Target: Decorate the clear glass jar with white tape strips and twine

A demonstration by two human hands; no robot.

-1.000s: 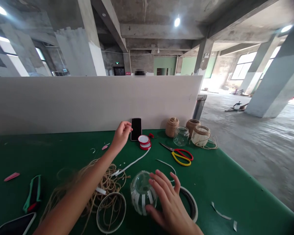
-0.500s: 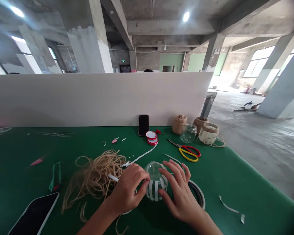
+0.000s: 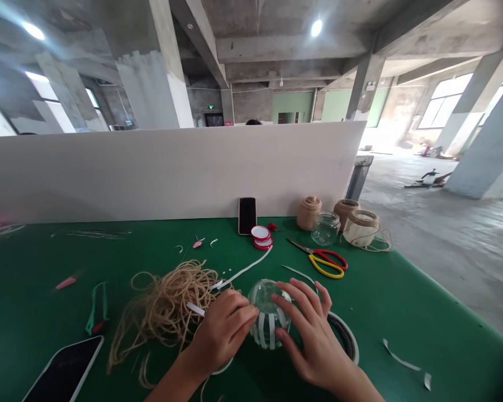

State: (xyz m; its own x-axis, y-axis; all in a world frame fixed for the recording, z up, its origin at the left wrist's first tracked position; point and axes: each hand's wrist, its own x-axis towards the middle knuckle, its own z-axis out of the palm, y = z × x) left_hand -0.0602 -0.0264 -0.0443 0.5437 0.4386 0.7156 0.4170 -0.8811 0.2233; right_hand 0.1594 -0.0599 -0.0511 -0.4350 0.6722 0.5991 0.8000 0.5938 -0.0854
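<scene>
A clear glass jar (image 3: 266,314) with white tape strips stuck down its side lies on the green table (image 3: 402,301) in front of me. My left hand (image 3: 223,333) grips its left side with curled fingers. My right hand (image 3: 311,333) presses on its right side, fingers spread over the glass. A tangle of tan twine (image 3: 167,304) lies just left of my left hand.
Red and yellow scissors (image 3: 323,260), a red tape roll (image 3: 261,237), an upright phone (image 3: 247,215), a bare jar (image 3: 325,228) and twine-wrapped jars (image 3: 361,228) sit near the white partition (image 3: 151,167). Another phone (image 3: 65,372) lies at front left; a tape ring (image 3: 347,341) lies under my right hand.
My left hand came back from the upright phone at the partition and closed on the jar's left side. The view shifted left and slightly up.
</scene>
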